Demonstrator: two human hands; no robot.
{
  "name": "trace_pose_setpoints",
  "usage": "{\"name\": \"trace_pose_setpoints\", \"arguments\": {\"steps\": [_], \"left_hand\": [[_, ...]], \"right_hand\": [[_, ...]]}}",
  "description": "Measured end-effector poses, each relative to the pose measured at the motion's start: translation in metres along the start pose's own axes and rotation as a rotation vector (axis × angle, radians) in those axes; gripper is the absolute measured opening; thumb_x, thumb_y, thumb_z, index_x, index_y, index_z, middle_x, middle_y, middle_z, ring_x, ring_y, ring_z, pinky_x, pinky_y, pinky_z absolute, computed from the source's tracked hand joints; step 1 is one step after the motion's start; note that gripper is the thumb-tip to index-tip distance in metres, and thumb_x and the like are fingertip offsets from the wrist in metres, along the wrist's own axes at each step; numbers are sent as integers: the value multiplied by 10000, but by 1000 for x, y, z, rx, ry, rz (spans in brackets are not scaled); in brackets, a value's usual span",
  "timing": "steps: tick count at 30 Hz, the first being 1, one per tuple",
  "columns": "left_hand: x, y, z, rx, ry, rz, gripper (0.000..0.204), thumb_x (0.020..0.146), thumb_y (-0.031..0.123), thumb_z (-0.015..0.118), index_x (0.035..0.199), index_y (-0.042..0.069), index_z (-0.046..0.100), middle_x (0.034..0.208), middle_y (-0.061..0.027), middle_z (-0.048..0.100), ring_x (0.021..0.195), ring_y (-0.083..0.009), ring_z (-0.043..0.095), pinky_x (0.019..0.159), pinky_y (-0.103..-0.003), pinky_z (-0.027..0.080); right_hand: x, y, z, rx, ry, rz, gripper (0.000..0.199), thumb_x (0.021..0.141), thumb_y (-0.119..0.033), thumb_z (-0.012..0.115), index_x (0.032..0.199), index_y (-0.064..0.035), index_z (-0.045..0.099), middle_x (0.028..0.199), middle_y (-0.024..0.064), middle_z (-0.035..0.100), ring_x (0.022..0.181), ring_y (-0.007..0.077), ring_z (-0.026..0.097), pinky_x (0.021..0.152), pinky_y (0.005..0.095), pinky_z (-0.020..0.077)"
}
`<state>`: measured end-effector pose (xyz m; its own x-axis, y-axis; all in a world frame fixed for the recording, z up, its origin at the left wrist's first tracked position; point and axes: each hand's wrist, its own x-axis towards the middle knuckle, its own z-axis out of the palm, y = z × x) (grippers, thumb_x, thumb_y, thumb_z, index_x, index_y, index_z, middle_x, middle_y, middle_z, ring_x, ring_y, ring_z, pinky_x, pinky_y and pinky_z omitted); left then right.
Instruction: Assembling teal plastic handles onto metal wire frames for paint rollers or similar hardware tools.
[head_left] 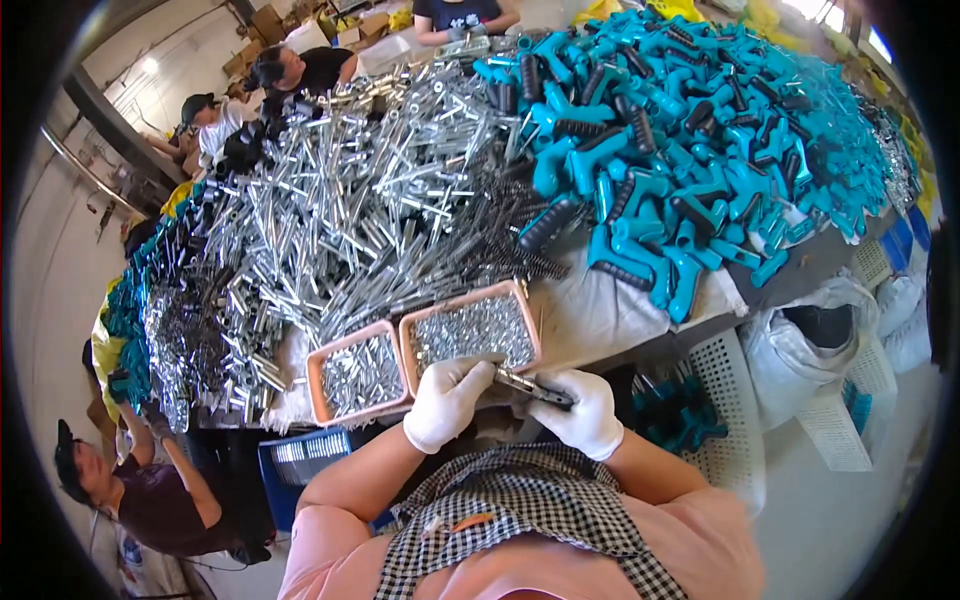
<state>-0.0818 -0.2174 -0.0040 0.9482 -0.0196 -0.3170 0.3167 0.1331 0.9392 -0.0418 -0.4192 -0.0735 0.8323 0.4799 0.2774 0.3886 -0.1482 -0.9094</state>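
Note:
My left hand [447, 402], in a white glove, is closed on one end of a short silver metal tube [518, 383] with a dark part at its other end. My right hand [584, 416], gloved as well, grips that dark end, its fingers partly hidden. The piece lies slantwise between both hands in front of my checked apron [500, 505]. Just beyond it, at the table's near edge, stand two orange trays. The right tray [534, 335] holds many tiny shiny metal parts; the left tray [315, 385] holds small metal pins or tubes.
Silver metal tubes [350, 190] heap up beyond the trays, with dark springs [500, 225] beside them. Teal pistol-shaped handles [650, 190] pile at the right. A white perforated basket [735, 420] and a white sack [810, 350] stand at right. Co-workers sit at left and at the far side.

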Motion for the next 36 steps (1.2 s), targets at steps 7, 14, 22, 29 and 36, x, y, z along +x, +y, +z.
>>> {"name": "trace_pose_setpoints", "arguments": {"steps": [7,14,22,29,36], "left_hand": [[72,9,23,423,-140,530,383,1005,228,399,1097,-46,651,787,-152,647,735,-257,633,707,-363,493],[152,23,51,1005,-24,645,262,817,271,651,860,13,671,772,-192,637,740,-379,641,683,-452,516],[249,59,45,1246,263,1045,301,767,261,694,942,18,666,962,-182,634,899,-368,598,796,-451,512],[376,107,34,1333,422,479,524,850,441,629,1024,-53,660,1005,-281,669,949,-422,664,844,-476,539],[408,117,43,1398,464,475,218,891,145,557,990,9,697,1027,-201,703,941,-355,697,827,-456,556]], "right_hand": [[-1,12,-40,27,278,3,268,730,-56,797,956,21,675,762,86,673,649,142,628,618,278,493],[-1,40,-67,89,375,66,268,723,-38,797,956,17,678,789,30,657,679,89,584,633,247,478],[15,39,-76,104,355,136,287,726,-21,774,985,47,672,803,37,660,700,92,595,656,248,490],[20,23,-65,171,313,300,282,703,-75,746,947,49,680,735,7,613,663,80,554,610,239,460],[12,45,-56,316,406,402,263,722,-36,731,960,57,671,753,-6,612,673,59,540,621,220,452]]}}
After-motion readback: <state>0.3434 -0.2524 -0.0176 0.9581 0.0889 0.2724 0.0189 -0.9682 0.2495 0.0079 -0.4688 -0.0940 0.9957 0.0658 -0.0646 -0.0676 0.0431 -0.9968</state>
